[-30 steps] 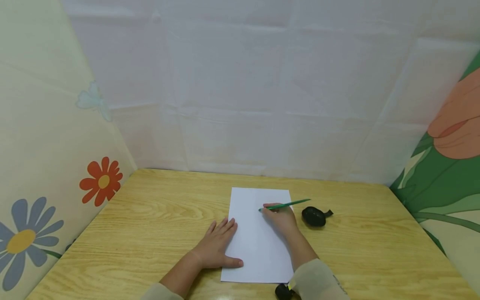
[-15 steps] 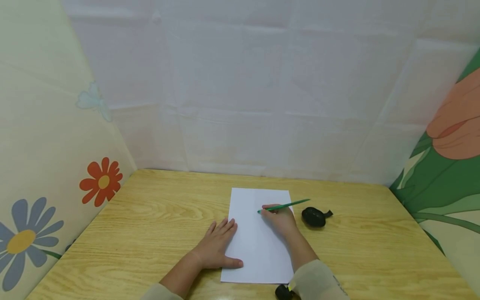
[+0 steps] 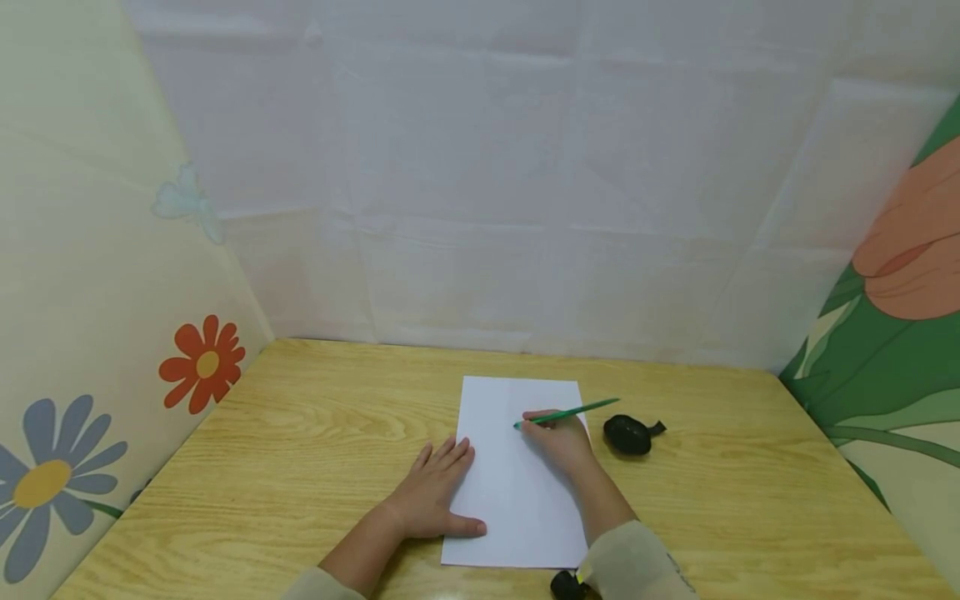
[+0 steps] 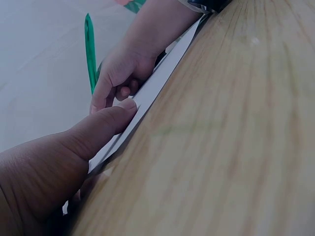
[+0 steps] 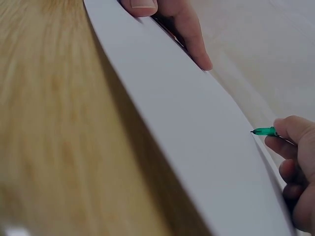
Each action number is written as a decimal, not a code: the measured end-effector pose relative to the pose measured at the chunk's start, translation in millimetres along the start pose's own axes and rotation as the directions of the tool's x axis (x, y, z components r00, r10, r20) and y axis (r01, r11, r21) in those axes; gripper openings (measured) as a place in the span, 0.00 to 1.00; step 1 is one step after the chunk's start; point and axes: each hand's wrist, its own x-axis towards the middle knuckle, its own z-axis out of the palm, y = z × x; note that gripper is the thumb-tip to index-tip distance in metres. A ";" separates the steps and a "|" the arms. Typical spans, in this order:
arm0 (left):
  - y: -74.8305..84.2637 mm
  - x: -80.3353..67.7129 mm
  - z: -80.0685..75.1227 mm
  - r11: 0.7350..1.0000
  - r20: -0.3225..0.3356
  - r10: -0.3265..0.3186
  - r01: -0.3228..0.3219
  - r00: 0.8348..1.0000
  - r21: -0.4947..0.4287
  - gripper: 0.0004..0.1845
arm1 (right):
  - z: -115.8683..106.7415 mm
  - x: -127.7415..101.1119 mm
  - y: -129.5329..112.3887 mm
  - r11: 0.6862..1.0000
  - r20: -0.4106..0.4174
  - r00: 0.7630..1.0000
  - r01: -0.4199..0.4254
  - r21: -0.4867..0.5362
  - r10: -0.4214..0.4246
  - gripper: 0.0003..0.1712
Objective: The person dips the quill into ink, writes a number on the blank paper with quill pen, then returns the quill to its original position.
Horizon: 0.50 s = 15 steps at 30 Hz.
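A sheet of white paper [image 3: 517, 483] lies on the wooden table, its long side pointing away from me. My right hand [image 3: 566, 442] pinches a slim green pen [image 3: 585, 407] near its lower end. In the right wrist view the pen's dark point [image 5: 253, 132] is right at the paper surface, and no drawn line shows there. Spread flat, my left hand [image 3: 435, 492] rests across the sheet's left edge, its thumb [image 4: 110, 118] lying on the paper near the bottom.
To the right of the paper sits a rounded, shiny black object [image 3: 627, 434] with a short tab. A smaller black piece [image 3: 567, 583] lies by the right sleeve. The wooden table [image 3: 337, 400] meets a white cloth backdrop [image 3: 465, 192], with flower-printed panels at both sides.
The pen's tip has shifted slightly left and toward me across the paper, the right hand moving with it. My left hand and the sheet look unmoved.
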 end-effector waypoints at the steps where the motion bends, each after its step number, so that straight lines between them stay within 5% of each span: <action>1: -0.1 0.1 0.0 1.000 0.001 -0.001 0.001 1.000 0.000 0.60 | -0.2 0.1 0.0 1.000 0.000 1.000 0.000 -0.005 0.000 0.11; 15: -0.2 0.4 -0.1 1.000 0.001 0.001 -0.001 1.000 0.004 0.60 | -0.6 -1.4 0.2 0.999 0.031 0.999 0.041 -0.033 -0.040 0.11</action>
